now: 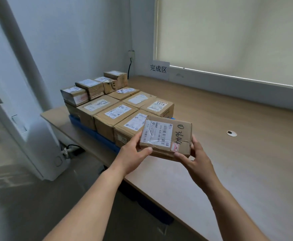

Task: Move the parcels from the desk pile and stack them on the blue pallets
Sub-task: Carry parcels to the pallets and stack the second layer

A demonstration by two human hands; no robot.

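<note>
I hold a flat brown cardboard parcel (166, 134) with a white shipping label and black handwriting, above the desk's front edge. My left hand (133, 153) grips its left end and my right hand (198, 157) grips its right near corner. Just behind it, several taped parcels (114, 115) stand in rows on the blue pallet (90, 131). A second layer of smaller parcels (90, 87) runs along the pallet's far left side.
The wooden desk (237, 145) stretches right, with a round cable hole (231, 133) in it. A sign with Chinese characters (158, 69) stands at the wall under a blind-covered window. A white appliance (38, 145) stands on the floor at left.
</note>
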